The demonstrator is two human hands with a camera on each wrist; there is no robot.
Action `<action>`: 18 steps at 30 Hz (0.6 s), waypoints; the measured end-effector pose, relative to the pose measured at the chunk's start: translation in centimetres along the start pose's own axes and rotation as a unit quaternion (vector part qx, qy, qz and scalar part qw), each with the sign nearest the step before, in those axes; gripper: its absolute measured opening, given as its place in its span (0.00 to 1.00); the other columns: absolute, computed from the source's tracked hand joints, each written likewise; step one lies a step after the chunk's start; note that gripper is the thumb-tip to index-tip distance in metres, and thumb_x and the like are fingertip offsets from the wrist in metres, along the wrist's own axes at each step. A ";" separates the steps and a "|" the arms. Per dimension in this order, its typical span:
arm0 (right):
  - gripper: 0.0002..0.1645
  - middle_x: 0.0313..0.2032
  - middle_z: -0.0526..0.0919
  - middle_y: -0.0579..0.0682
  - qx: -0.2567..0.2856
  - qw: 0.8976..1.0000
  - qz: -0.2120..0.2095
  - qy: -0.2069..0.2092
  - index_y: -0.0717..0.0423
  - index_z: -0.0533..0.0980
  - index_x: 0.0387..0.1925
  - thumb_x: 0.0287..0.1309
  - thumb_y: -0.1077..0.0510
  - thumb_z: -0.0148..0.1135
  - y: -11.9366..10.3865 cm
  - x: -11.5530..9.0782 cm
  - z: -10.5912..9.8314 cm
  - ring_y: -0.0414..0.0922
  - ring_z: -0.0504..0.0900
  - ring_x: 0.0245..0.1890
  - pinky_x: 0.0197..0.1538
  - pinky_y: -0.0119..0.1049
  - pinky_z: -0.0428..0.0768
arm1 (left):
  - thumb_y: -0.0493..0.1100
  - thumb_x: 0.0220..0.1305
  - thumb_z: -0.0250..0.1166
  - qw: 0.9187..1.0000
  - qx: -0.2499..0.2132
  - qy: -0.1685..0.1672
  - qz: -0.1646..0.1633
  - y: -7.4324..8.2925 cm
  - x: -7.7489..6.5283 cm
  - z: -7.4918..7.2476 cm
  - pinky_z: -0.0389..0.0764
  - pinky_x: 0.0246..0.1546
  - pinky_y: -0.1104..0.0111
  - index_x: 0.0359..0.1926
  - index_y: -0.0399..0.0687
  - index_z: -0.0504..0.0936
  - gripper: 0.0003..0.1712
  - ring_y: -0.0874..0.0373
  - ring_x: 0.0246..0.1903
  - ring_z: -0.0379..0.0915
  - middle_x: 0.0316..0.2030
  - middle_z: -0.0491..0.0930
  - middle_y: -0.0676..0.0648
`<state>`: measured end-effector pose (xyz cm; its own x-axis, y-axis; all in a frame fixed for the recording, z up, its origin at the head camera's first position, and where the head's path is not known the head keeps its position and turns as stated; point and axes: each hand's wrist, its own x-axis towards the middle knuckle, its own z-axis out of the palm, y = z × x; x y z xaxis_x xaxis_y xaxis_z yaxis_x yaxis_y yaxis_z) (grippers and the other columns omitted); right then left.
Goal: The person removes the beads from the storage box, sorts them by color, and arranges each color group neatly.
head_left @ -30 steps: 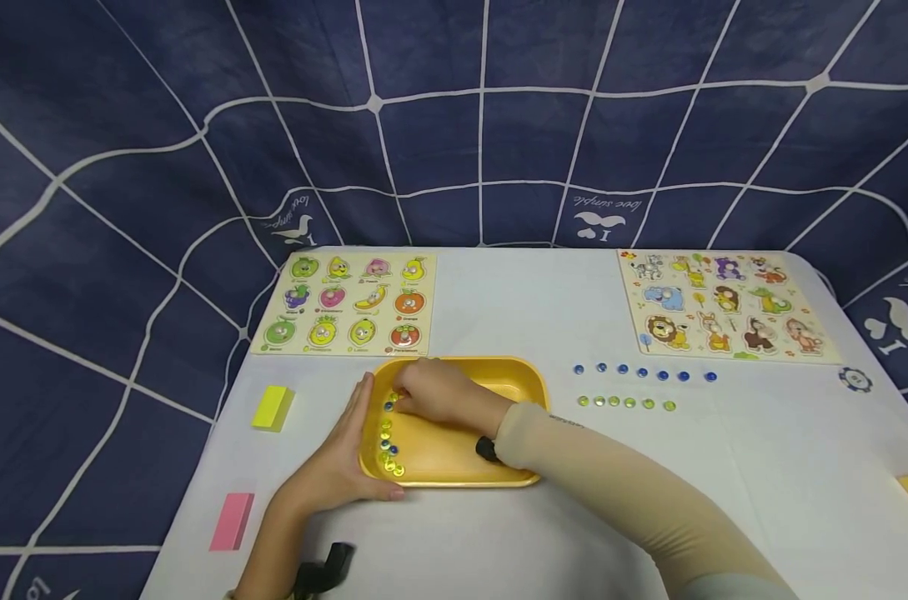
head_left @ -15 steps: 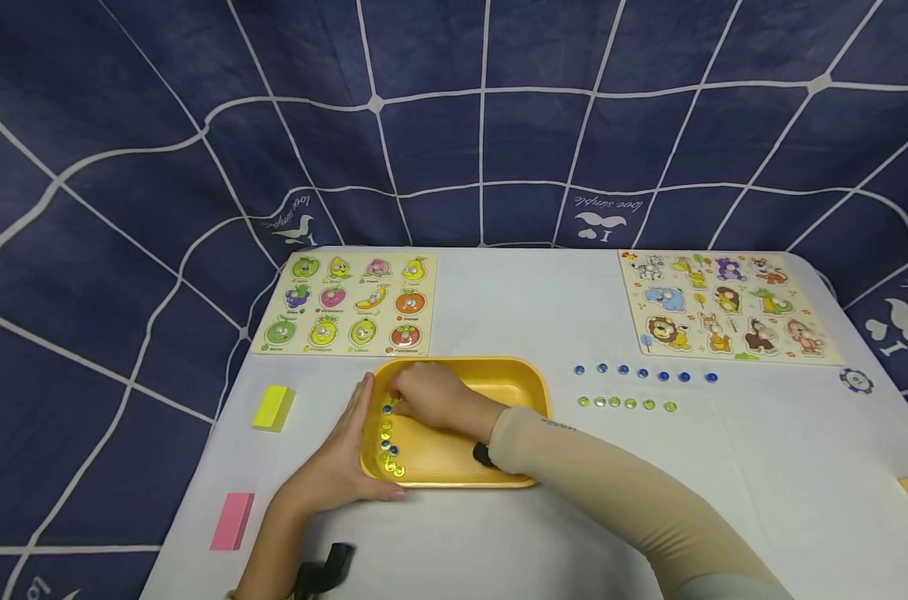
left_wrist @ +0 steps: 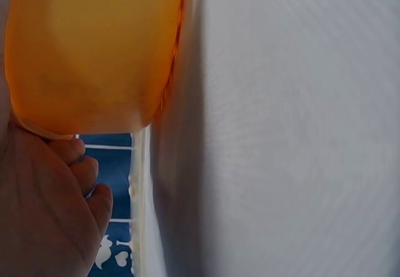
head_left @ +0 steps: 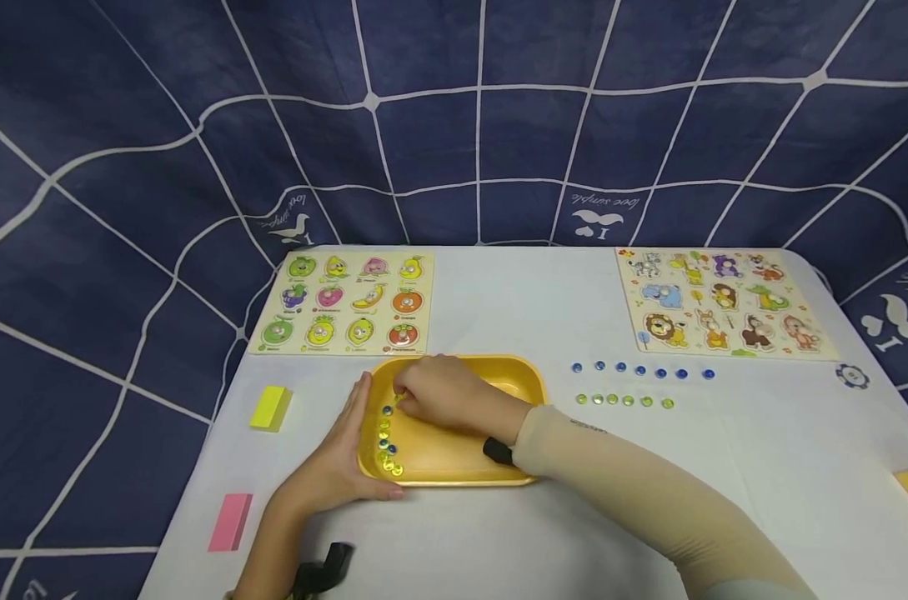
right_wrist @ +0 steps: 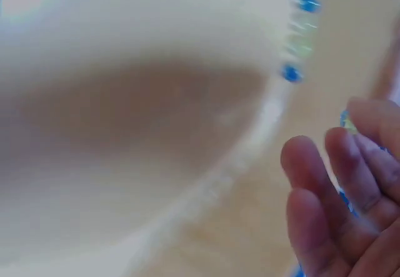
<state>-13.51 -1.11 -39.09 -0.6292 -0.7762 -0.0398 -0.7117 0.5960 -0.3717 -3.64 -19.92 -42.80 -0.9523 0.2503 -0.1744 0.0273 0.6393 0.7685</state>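
In the head view my left hand [head_left: 341,467] grips the left end of a yellow plastic tray [head_left: 461,483], fingers along its side and thumb at the front rim. The left wrist view shows the tray's translucent wall [left_wrist: 94,52] beside my curled fingers. Inside the tray, blue and yellow-green glass beads [head_left: 384,433] line the left wall. My right hand [head_left: 442,390] reaches in with bent fingers, its tips next to a yellow-green bead. In the right wrist view, blue beads [right_wrist: 345,201] show between my curled fingers; the palm is mostly hidden.
Right of the tray lie a row of blue beads [head_left: 641,370] and one of yellow-green beads [head_left: 629,400]. Behind are a fruit puzzle board [head_left: 344,304] and an animal puzzle board [head_left: 724,304]. A yellow block [head_left: 271,408], pink block [head_left: 230,522] and poker chip [head_left: 852,376] lie around.
The right hand shifts slightly right and away inside the tray, uncovering a bit more of the bead row. The left hand keeps its place on the tray.
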 end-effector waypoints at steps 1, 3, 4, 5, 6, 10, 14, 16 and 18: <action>0.09 0.18 0.70 0.37 0.005 1.000 -0.003 0.008 0.45 0.77 0.25 0.59 0.48 0.61 -0.1 -0.4 -0.6 0.35 0.67 0.20 0.27 0.28 0.65 | 0.62 0.27 0.81 1.000 0.000 0.000 0.000 0.0 0.0 0.0 0.43 0.70 0.42 0.71 0.72 0.24 0.84 0.51 0.75 0.25 0.75 0.27 0.53; 0.08 0.22 0.74 0.36 0.015 1.000 -0.010 0.025 0.44 0.80 0.33 0.59 0.47 0.61 -0.2 -1.1 -2.0 0.35 0.70 0.24 0.31 0.28 0.69 | 0.63 0.27 0.80 1.000 0.001 -0.001 -0.001 0.0 0.0 -0.1 0.44 0.70 0.42 0.72 0.71 0.24 0.84 0.51 0.75 0.25 0.75 0.27 0.54; 0.09 0.23 0.75 0.35 0.018 0.999 -0.015 0.037 0.44 0.81 0.36 0.59 0.46 0.61 -0.2 -1.5 -2.7 0.34 0.71 0.25 0.32 0.28 0.70 | 0.63 0.27 0.80 1.000 0.002 0.000 -0.001 0.0 0.0 -0.1 0.44 0.69 0.42 0.72 0.70 0.24 0.84 0.50 0.75 0.25 0.75 0.27 0.55; 0.10 0.25 0.75 0.34 0.021 0.998 -0.020 0.050 0.44 0.81 0.38 0.59 0.45 0.61 -0.2 -1.9 -3.3 0.34 0.71 0.26 0.33 0.28 0.71 | 0.63 0.27 0.80 1.000 0.001 0.000 -0.001 0.0 0.0 -0.1 0.44 0.69 0.42 0.72 0.70 0.24 0.84 0.50 0.75 0.25 0.75 0.27 0.55; 0.11 0.25 0.75 0.34 0.026 0.997 -0.025 0.062 0.43 0.81 0.39 0.59 0.45 0.61 -0.2 -2.3 -4.0 0.34 0.71 0.26 0.32 0.28 0.71 | 0.62 0.27 0.80 1.000 0.000 0.001 0.000 0.0 0.1 -0.1 0.44 0.69 0.42 0.72 0.70 0.24 0.84 0.50 0.75 0.25 0.75 0.27 0.54; 0.09 0.26 0.75 0.34 0.039 0.990 -0.053 0.127 0.42 0.81 0.38 0.58 0.46 0.62 0.2 -4.1 -6.4 0.32 0.70 0.23 0.29 0.25 0.71 | 0.63 0.27 0.80 1.000 -0.002 0.000 0.000 -0.1 0.1 0.0 0.43 0.69 0.42 0.71 0.71 0.23 0.84 0.49 0.75 0.25 0.75 0.27 0.54; 0.08 0.27 0.76 0.34 0.054 0.981 -0.065 0.176 0.43 0.81 0.38 0.57 0.48 0.64 0.8 -6.3 -8.4 0.32 0.72 0.24 0.29 0.22 0.73 | 0.64 0.25 0.80 1.000 -0.001 0.002 0.001 -0.2 0.2 0.1 0.44 0.69 0.41 0.71 0.72 0.24 0.85 0.49 0.75 0.25 0.75 0.27 0.53; 0.09 0.27 0.76 0.35 0.055 0.978 -0.065 0.191 0.43 0.81 0.38 0.56 0.49 0.65 1.0 -7.2 -9.2 0.32 0.73 0.24 0.29 0.21 0.74 | 0.64 0.25 0.80 1.000 -0.001 0.003 0.002 -0.2 0.3 0.1 0.44 0.69 0.41 0.71 0.72 0.24 0.85 0.49 0.75 0.25 0.75 0.28 0.52; 0.09 0.28 0.77 0.35 0.058 0.975 -0.066 0.205 0.44 0.81 0.39 0.56 0.49 0.65 1.3 -8.2 -9.8 0.32 0.73 0.25 0.29 0.23 0.76 | 0.64 0.24 0.80 1.000 -0.003 0.003 0.001 -0.2 0.3 0.2 0.44 0.69 0.41 0.71 0.73 0.24 0.85 0.49 0.75 0.25 0.75 0.28 0.52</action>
<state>-12.40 8.07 -30.14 -0.6233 -0.6827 0.3812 -0.7700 0.4511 -0.4512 -3.84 -19.85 -43.11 -0.9542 0.2465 -0.1693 0.0272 0.6353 0.7718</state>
